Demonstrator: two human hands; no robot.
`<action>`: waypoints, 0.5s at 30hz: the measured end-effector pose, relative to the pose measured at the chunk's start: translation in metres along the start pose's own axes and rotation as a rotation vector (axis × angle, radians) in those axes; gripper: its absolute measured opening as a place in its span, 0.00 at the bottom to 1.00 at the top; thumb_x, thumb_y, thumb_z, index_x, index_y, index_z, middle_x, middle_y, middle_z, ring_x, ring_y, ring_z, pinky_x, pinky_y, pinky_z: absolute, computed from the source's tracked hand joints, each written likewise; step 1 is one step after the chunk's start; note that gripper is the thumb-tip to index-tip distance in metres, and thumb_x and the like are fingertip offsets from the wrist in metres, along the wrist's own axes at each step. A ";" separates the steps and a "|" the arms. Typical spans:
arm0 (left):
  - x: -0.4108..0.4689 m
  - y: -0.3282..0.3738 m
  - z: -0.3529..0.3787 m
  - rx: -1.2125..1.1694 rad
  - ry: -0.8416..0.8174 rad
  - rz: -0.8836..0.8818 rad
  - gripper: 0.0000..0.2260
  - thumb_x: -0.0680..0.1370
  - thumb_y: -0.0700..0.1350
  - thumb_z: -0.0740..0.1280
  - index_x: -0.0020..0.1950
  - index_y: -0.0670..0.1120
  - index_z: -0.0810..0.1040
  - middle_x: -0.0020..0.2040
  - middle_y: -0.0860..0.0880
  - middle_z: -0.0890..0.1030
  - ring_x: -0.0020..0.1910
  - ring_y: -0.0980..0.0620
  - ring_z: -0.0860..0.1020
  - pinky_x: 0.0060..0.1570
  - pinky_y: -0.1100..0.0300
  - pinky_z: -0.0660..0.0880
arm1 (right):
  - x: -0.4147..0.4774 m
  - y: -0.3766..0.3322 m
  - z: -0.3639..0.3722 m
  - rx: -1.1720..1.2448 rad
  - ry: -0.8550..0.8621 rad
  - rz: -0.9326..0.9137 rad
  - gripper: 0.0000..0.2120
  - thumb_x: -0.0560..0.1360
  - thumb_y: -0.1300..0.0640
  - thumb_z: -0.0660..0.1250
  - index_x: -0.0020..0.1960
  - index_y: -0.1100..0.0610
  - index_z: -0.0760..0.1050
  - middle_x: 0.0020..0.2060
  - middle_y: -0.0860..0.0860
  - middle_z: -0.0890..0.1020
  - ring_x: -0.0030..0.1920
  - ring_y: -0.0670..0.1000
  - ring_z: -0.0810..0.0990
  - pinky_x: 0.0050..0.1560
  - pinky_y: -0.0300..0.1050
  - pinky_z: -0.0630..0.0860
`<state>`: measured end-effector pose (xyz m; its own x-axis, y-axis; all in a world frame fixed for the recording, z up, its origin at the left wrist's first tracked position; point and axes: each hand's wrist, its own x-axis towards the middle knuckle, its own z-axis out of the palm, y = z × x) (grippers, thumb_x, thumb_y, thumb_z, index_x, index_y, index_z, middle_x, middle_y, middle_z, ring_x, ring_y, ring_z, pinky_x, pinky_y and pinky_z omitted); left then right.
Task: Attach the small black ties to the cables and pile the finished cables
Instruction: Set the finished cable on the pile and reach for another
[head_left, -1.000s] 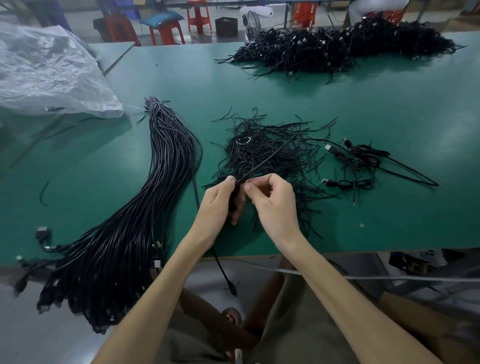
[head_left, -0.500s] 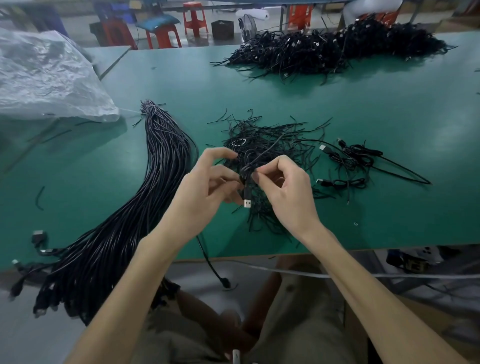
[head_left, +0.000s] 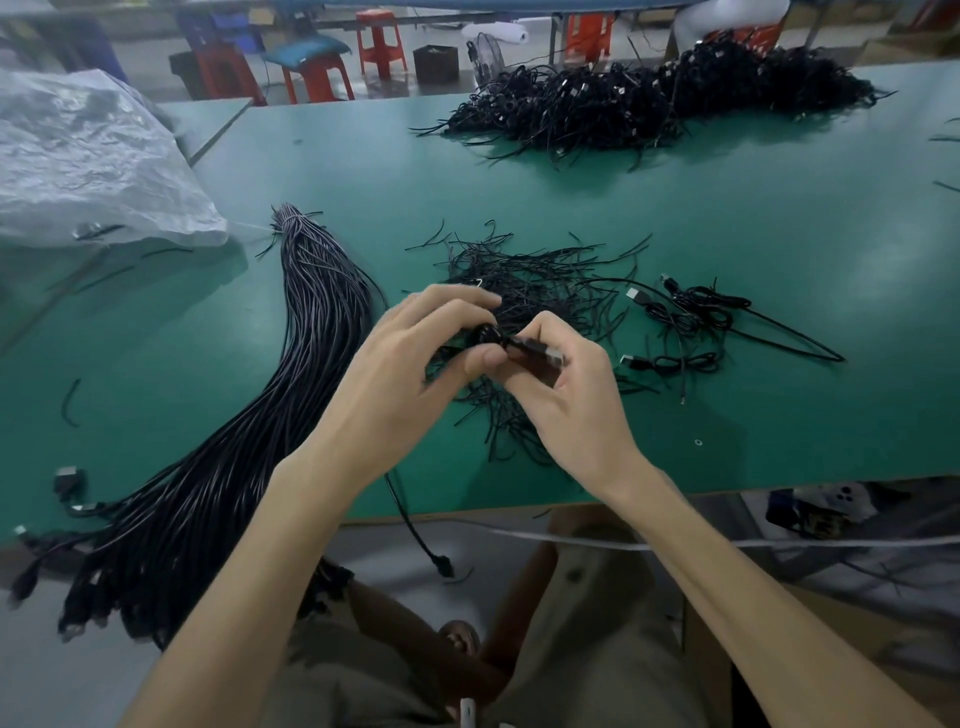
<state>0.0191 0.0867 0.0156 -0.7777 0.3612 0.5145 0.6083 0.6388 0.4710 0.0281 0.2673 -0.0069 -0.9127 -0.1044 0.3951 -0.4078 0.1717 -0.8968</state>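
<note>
Plastic bag (head_left: 88, 166) far left; red stools (head_left: 382, 47) behind.

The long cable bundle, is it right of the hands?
No, the long cable bundle lies left of the left hand and right hand, which hold one cable between them.

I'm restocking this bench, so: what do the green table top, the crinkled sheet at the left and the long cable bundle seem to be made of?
Table top: green matte mat, probably rubber or vinyl; gives only soft, dull reflections. Sheet: thin whitish translucent plastic film; crinkles and glints. Cable bundle: wire in black semi-gloss plastic or rubber jackets; pale highlights run along the strands.
</note>
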 end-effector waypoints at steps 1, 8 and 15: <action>0.000 0.003 0.000 -0.018 -0.003 -0.030 0.15 0.84 0.58 0.63 0.60 0.49 0.78 0.58 0.57 0.81 0.59 0.55 0.78 0.59 0.51 0.76 | 0.000 -0.001 0.001 0.028 0.006 0.008 0.10 0.79 0.61 0.72 0.44 0.64 0.74 0.35 0.55 0.76 0.35 0.52 0.73 0.36 0.48 0.73; -0.002 0.017 0.003 -0.053 0.111 -0.173 0.13 0.83 0.60 0.61 0.53 0.52 0.75 0.37 0.52 0.81 0.36 0.49 0.79 0.37 0.45 0.77 | -0.001 -0.006 0.008 0.178 0.025 0.017 0.03 0.78 0.68 0.69 0.47 0.64 0.78 0.46 0.61 0.84 0.49 0.60 0.85 0.55 0.61 0.81; 0.007 0.021 0.007 -0.178 0.146 -0.492 0.13 0.83 0.55 0.64 0.45 0.49 0.79 0.33 0.51 0.81 0.33 0.45 0.79 0.36 0.43 0.80 | 0.001 -0.004 0.013 -0.168 0.029 -0.156 0.06 0.79 0.67 0.70 0.45 0.63 0.75 0.42 0.51 0.75 0.39 0.49 0.75 0.43 0.38 0.72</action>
<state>0.0258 0.1073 0.0242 -0.9549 -0.0576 0.2912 0.2057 0.5791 0.7889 0.0291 0.2538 -0.0050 -0.8377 -0.1150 0.5338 -0.5403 0.3167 -0.7796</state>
